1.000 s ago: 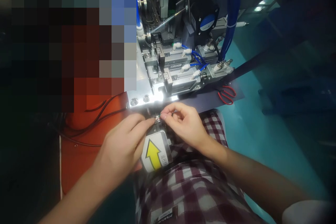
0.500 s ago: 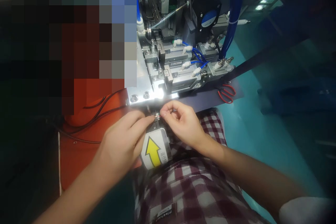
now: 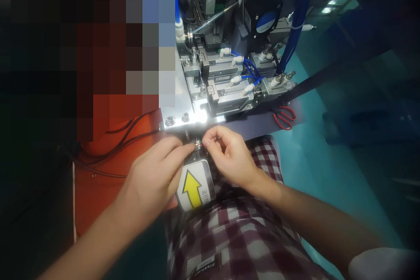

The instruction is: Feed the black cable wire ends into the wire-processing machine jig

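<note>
Both of my hands meet at a tiny shiny metal part (image 3: 197,144) just below the front edge of the machine's metal base plate (image 3: 183,118). My left hand (image 3: 154,179) pinches it from the left with thumb and forefinger closed. My right hand (image 3: 229,153) pinches it from the right, its other fingers curled. The part is too small to name. Directly under it sits a grey block with a yellow arrow label (image 3: 195,186) that points up towards the machine.
A machine with pneumatic cylinders (image 3: 229,92) and blue air hoses (image 3: 249,72) fills the upper middle. Red-handled scissors (image 3: 285,118) lie on a dark shelf at right. Black cables (image 3: 124,133) cross an orange surface at left. My checked shirt shows below. The floor is teal.
Both hands stay pinched on the small part at the same spot. The view has shifted slightly, and my fingers have moved only a little.
</note>
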Available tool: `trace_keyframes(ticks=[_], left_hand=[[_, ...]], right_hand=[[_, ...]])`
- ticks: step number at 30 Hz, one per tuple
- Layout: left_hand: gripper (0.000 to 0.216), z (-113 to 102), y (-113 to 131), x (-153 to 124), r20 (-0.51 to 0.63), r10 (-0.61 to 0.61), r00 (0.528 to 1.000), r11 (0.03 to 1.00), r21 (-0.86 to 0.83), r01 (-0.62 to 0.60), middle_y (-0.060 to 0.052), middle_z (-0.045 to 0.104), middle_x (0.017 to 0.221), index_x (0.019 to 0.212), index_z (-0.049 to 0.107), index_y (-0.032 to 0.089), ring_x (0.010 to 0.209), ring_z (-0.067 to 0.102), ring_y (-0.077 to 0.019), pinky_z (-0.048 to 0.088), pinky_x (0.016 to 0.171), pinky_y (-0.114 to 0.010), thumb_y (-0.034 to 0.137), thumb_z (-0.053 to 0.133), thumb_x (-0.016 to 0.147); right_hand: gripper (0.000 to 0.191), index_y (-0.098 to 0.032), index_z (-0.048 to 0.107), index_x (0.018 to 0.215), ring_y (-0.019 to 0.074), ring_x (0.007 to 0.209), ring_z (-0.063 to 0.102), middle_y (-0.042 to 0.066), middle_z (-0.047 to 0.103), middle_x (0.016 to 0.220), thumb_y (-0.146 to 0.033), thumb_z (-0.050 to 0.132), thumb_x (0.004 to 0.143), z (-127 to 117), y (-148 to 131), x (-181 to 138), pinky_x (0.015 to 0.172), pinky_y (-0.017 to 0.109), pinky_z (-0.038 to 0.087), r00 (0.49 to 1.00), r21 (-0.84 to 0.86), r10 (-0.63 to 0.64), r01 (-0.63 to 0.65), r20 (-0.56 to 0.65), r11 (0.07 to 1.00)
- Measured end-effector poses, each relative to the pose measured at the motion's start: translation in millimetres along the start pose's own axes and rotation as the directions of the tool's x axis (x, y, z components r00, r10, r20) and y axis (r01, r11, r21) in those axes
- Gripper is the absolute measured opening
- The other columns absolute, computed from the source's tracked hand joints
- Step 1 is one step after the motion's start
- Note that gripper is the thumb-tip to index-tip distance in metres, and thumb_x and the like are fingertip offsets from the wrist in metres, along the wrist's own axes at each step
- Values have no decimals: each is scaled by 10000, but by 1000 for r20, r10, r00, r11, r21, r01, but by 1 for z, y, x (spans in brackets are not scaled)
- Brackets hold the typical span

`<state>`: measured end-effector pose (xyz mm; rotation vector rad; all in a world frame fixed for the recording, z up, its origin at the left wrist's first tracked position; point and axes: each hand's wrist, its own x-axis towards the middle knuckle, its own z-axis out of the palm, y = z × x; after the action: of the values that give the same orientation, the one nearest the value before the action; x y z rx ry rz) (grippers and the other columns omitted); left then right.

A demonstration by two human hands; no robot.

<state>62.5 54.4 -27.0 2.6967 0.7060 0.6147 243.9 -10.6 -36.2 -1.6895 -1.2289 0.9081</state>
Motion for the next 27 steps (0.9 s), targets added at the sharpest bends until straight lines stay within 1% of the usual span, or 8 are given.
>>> trace_keyframes(ticks=[4,11,14,19,23,27], left_hand=[[246,1,-1,-2,-3,-12,1000,1000,-8,12,-38,636,911,1104,640,166,777,639,-136,495,632,-217,106,461,948],[243,1,-1,-4,3,-5,1000,1000,-5,5,-49,633,913,1110,650,116,778,637,-133,484,640,-210,74,483,938],[237,0,0,-2,4,-1,1000,1000,2,1,-52,637,912,1102,650,113,764,639,-131,483,623,-208,79,477,943],[229,0,-1,-1,0,11,1000,1000,14,-11,-49,640,906,1089,639,130,759,636,-129,486,619,-206,93,458,954],[234,0,-1,-1,7,1,1000,1000,6,-1,-50,634,916,1102,643,118,748,630,-120,477,606,-199,77,474,945],[239,0,-1,-2,3,0,1000,1000,-1,0,-52,634,910,1113,648,105,771,636,-130,488,645,-213,69,485,942]], right_hand=[[107,-191,569,781,111,566,469,-37,519,636,-185,552,887,1,0,1,554,252,374,1000,-9,11,-11,-1,1000],[113,-186,567,787,106,566,458,-36,510,645,-187,536,896,0,1,0,541,245,369,1000,-39,23,-23,6,999],[109,-185,565,784,95,546,452,-38,518,653,-194,542,890,0,1,-1,527,237,372,999,17,47,-48,20,999],[101,-182,586,815,77,487,415,-50,506,636,-256,566,881,-2,2,-2,469,225,336,989,156,138,-145,56,977],[135,-177,587,789,71,471,396,-61,471,591,-292,591,860,-1,0,0,444,217,305,979,201,189,-199,71,959],[126,-176,580,750,68,475,385,-71,447,566,-271,630,815,0,-2,4,442,206,305,976,219,204,-215,69,952]])
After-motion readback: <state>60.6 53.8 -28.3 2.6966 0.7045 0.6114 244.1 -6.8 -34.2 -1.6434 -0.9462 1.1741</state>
